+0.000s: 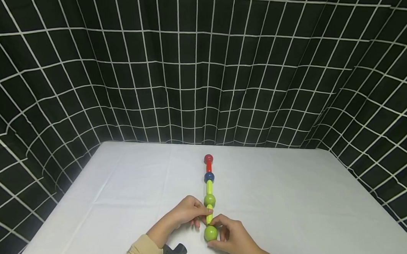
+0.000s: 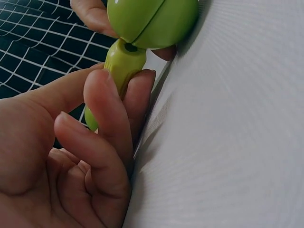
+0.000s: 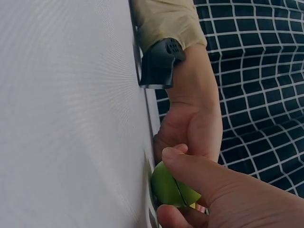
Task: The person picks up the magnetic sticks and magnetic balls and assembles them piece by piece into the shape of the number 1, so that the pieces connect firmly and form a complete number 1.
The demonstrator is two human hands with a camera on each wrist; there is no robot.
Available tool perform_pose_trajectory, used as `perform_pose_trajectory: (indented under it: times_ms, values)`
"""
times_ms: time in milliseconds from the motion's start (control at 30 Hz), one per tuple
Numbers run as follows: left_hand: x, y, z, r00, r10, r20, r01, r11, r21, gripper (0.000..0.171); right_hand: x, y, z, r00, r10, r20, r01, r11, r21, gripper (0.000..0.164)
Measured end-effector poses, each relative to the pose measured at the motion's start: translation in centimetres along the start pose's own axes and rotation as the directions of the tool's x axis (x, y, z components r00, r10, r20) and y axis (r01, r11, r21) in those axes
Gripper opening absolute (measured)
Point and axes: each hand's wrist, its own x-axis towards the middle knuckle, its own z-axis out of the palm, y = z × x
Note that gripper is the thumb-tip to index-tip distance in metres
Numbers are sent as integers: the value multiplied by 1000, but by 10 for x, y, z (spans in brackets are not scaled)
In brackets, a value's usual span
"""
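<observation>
A straight line of balls and rods runs up the middle of the table in the head view. From the far end come a red ball (image 1: 208, 158), a red rod (image 1: 209, 166), a blue ball (image 1: 209, 177), a yellow-green rod (image 1: 209, 187) and a green ball (image 1: 209, 200). My left hand (image 1: 188, 210) pinches the nearer yellow-green rod (image 2: 124, 61) between thumb and fingers. My right hand (image 1: 235, 236) grips the nearest green ball (image 1: 210, 233) by thumb and fingertips. That ball sits right at the rod's near end; whether they touch I cannot tell.
White cloth covers the table (image 1: 290, 199). Dark curtains with a white grid (image 1: 193, 66) stand behind it and on both sides. A dark device (image 1: 175, 253) sits at my left wrist, beside the tan sleeve (image 1: 141, 253).
</observation>
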Motion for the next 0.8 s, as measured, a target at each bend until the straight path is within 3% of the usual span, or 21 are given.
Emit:
perform_pose_trajectory:
  times_ms: [800]
  values:
    - [2,-2,-1,1000,-20,8,20,1000,2,29,2,-1,1,997,74,-31,-75,997,-30,36]
